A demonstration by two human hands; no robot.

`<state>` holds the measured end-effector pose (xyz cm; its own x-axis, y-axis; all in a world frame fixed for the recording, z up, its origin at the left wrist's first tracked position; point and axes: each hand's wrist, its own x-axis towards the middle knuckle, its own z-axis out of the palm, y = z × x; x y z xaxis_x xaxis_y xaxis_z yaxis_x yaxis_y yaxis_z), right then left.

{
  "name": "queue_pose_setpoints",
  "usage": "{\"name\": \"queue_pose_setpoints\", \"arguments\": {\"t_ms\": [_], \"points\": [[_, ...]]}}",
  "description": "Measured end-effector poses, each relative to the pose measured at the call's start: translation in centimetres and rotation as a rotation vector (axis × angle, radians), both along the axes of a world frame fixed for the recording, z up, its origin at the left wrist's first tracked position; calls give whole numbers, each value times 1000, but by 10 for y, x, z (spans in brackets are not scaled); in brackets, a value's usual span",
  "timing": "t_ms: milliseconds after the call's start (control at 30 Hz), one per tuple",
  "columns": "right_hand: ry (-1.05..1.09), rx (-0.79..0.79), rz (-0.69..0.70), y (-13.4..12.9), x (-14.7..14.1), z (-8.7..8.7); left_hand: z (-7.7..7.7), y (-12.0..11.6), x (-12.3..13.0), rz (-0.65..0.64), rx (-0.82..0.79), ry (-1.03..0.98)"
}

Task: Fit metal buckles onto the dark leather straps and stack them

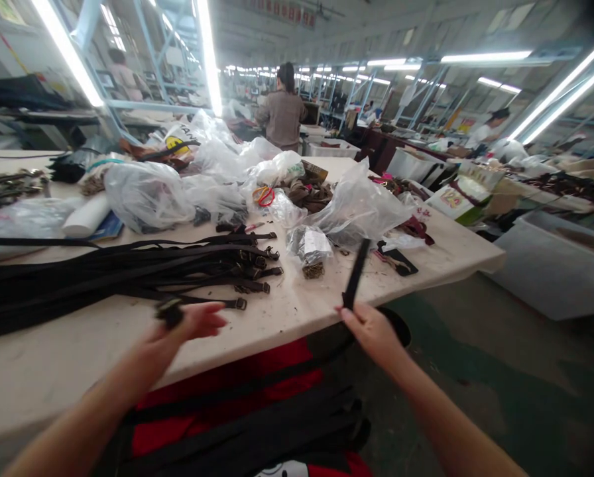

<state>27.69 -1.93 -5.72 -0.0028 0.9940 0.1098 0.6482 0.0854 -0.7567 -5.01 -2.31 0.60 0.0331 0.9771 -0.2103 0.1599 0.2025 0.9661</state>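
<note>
handling a strap (356, 273) seems the step, right hand (374, 333) pinching it, left hand (181, 330) pinching a dark piece (170, 313), the next move likely calling for steady grip.

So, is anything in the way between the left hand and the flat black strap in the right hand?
Nothing visible blocks the left hand from the flat black strap in the right hand; pale tabletop shows between them. The dark straps with metal buckles lie just beyond the left hand.

factory workshop: strip lights (210, 59), worktable (301, 308), straps (68, 281), bins (550, 271)
</note>
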Motion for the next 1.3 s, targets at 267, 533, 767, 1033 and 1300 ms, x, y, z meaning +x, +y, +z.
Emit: {"name": "queue_pose_setpoints", "arguments": {"t_ms": [267,533,767,1033,1300], "points": [[-127,-149,722,16,-101,-8,-22,27,85,-96,-74,-186],[-562,-125,70,159,-34,-31,-48,28,74,-145,-167,-158],[-723,-180,9,169,-21,-56,-44,26,69,-96,-163,-91],[-753,-187,88,175,-10,-49,-45,17,61,-114,-168,-141],[-676,-117,9,156,-9,-49,-51,11,53,-74,-139,-164]]}}
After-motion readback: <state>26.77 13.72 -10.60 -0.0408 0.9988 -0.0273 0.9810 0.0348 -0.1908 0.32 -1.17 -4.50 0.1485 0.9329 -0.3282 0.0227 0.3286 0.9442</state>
